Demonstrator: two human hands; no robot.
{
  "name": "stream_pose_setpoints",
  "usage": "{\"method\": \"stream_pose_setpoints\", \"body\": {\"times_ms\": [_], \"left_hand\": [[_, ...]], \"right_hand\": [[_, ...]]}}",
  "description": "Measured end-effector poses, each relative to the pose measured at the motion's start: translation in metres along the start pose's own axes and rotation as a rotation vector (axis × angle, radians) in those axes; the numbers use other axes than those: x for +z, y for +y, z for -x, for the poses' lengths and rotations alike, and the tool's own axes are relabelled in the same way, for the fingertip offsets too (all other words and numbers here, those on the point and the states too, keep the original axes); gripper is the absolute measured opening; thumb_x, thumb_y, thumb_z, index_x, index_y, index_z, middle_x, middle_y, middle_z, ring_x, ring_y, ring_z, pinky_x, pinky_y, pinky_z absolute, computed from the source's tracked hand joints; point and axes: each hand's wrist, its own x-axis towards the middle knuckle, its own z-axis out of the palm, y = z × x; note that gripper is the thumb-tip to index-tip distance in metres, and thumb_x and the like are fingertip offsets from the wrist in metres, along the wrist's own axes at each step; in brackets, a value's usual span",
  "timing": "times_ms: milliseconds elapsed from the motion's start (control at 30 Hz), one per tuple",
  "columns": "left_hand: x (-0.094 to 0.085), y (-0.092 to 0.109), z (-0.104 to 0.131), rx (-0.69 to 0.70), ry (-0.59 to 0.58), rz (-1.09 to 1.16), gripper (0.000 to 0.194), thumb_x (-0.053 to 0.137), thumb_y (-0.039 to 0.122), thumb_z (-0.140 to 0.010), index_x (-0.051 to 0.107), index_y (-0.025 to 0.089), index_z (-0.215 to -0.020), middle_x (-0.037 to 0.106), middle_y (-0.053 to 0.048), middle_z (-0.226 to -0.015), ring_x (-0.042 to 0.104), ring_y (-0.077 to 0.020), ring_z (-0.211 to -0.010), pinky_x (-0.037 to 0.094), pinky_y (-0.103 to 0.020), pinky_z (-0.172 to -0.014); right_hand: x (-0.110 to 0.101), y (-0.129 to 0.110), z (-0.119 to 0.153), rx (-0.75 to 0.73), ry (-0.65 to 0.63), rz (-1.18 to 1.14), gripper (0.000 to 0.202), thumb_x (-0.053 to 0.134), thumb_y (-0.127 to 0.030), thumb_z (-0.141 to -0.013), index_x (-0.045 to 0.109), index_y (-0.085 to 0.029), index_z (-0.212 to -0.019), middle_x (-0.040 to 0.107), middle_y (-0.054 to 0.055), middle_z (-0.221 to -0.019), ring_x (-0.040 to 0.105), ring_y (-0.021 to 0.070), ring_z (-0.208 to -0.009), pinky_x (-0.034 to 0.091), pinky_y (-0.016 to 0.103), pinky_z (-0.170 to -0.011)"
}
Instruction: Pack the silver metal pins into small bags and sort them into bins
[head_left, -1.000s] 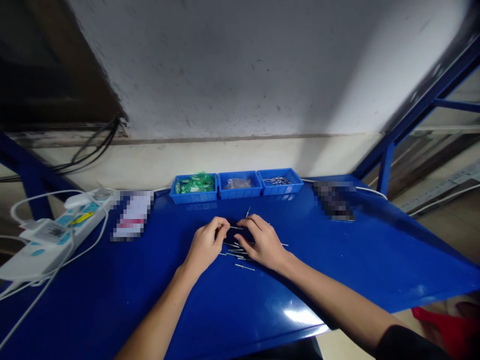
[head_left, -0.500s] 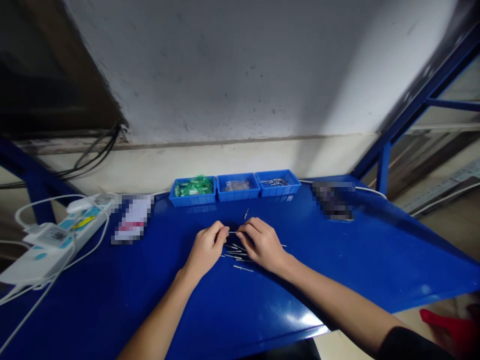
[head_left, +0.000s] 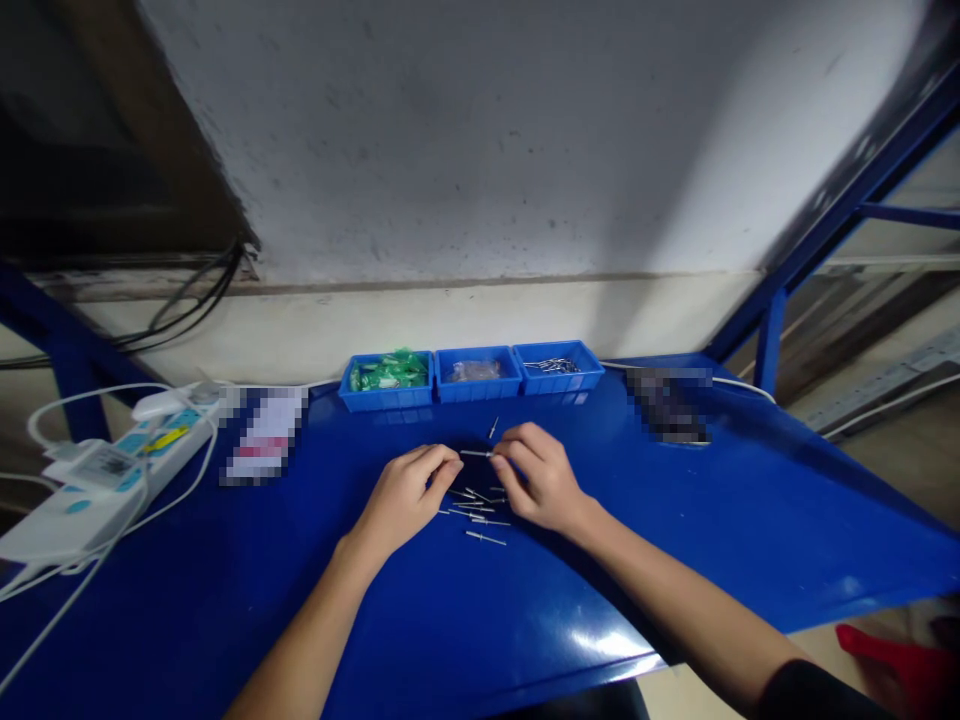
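Observation:
My right hand (head_left: pixel 536 475) is closed in a pinch on the right end of a thin metal blind rivet (head_left: pixel 477 454), held level above the table. Its left end reaches the fingertips of my left hand (head_left: pixel 416 490), which are pressed together; whether they grip its tip or some small part is hidden. Beneath and between the hands lies a loose pile of similar rivets (head_left: pixel 474 505) on the blue table (head_left: pixel 420 620). One single rivet (head_left: pixel 486 538) lies nearer me, and another rivet (head_left: pixel 493 427) lies beyond the hands.
Three blue bins stand along the wall: a bin (head_left: pixel 386 398) with green-wrapped items, a bin (head_left: pixel 480 387) with a clear bag, and a bin (head_left: pixel 559 380) with metal pieces. A white power strip (head_left: pixel 97 515) with cables is at left. Blurred-out items (head_left: pixel 266 435) lie at both sides.
My right hand has moved right and slightly up, away from my left hand. More of the rivet between them shows now. The left hand has hardly shifted.

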Motion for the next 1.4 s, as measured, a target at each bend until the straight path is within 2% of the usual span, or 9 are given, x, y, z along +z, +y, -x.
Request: {"method": "stream_pose_setpoints", "body": {"times_ms": [67,167,267,333,500,600,867,1100,1400], "left_hand": [[-0.008,-0.002,-0.001,-0.006,-0.05,-0.049,0.017,0.043,0.031,-0.09,0.059,0.023,-0.089,0.063,0.0,-0.086,0.057,-0.0155,-0.081,0.041,-0.027,-0.074],[-0.012,-0.006,-0.001,0.0,-0.13,-0.146,0.013,0.049,0.03,-0.086,0.06,0.025,-0.092,0.062,0.0,-0.091,0.055,-0.0181,-0.087,0.039,-0.033,-0.081],[-0.005,-0.006,0.0,0.004,-0.24,-0.207,0.008,0.054,0.03,-0.084,0.061,0.026,-0.087,0.059,0.001,-0.096,0.051,-0.0199,-0.093,0.037,-0.036,-0.083],[0.001,-0.005,0.001,-0.001,-0.272,-0.213,0.009,0.053,0.029,-0.085,0.061,0.025,-0.082,0.057,0.001,-0.095,0.05,-0.0199,-0.094,0.036,-0.036,-0.082],[0.007,-0.006,-0.001,-0.012,-0.195,-0.214,0.015,0.046,0.025,-0.089,0.057,0.022,-0.079,0.06,0.0,-0.089,0.05,-0.0187,-0.09,0.036,-0.034,-0.079],[0.006,-0.008,-0.004,-0.011,-0.104,-0.129,0.019,0.041,0.026,-0.091,0.056,0.021,-0.08,0.062,0.0,-0.084,0.052,-0.0171,-0.084,0.037,-0.032,-0.079],[0.011,-0.009,-0.003,-0.021,0.011,-0.022,0.019,0.04,0.021,-0.09,0.058,0.021,-0.084,0.059,0.002,-0.07,0.057,-0.0145,-0.073,0.042,-0.026,-0.069],[0.01,-0.002,-0.003,0.016,0.092,0.027,0.01,0.051,0.028,-0.086,0.058,0.021,-0.085,0.061,0.001,-0.08,0.057,-0.0136,-0.077,0.044,-0.026,-0.073],[0.013,-0.001,-0.002,0.05,0.071,-0.047,0.025,0.038,0.026,-0.092,0.056,0.02,-0.076,0.061,0.0,-0.076,0.056,-0.0146,-0.075,0.042,-0.028,-0.074]], "right_hand": [[-0.013,0.016,-0.01,-0.017,0.177,0.053,0.013,0.046,-0.023,-0.086,0.058,-0.019,-0.082,0.056,0.007,-0.081,0.053,0.0178,-0.075,0.044,0.033,-0.068],[-0.032,0.046,-0.024,0.175,0.365,0.252,0.017,0.044,-0.028,-0.087,0.058,-0.018,-0.086,0.055,0.008,-0.083,0.053,0.0211,-0.082,0.043,0.037,-0.075],[-0.036,0.061,-0.025,0.379,0.262,0.423,0.034,0.048,-0.042,-0.085,0.056,-0.016,-0.104,0.055,0.013,-0.097,0.051,0.0272,-0.092,0.042,0.042,-0.077],[-0.029,0.058,-0.017,0.423,0.139,0.42,0.04,0.049,-0.046,-0.084,0.053,-0.015,-0.111,0.056,0.015,-0.101,0.051,0.0288,-0.093,0.042,0.043,-0.077],[-0.001,0.016,-0.001,0.221,-0.194,0.106,0.024,0.045,-0.037,-0.089,0.057,-0.019,-0.101,0.06,0.009,-0.091,0.054,0.022,-0.087,0.043,0.036,-0.078],[0.009,-0.003,0.0,0.083,-0.287,0.024,0.022,0.048,-0.033,-0.089,0.057,-0.019,-0.103,0.061,0.007,-0.093,0.054,0.0194,-0.084,0.041,0.034,-0.077],[0.018,-0.007,0.005,0.001,-0.267,0.074,0.015,0.045,-0.021,-0.09,0.059,-0.018,-0.093,0.059,0.006,-0.082,0.05,0.0161,-0.075,0.036,0.029,-0.067],[0.019,-0.006,0.005,0.065,-0.215,0.081,0.019,0.041,-0.024,-0.091,0.058,-0.016,-0.087,0.059,0.006,-0.078,0.05,0.0163,-0.072,0.036,0.029,-0.067],[0.015,-0.008,0.003,0.033,-0.196,0.032,0.015,0.045,-0.028,-0.09,0.056,-0.018,-0.093,0.06,0.007,-0.083,0.053,0.0165,-0.076,0.039,0.03,-0.069]]}}
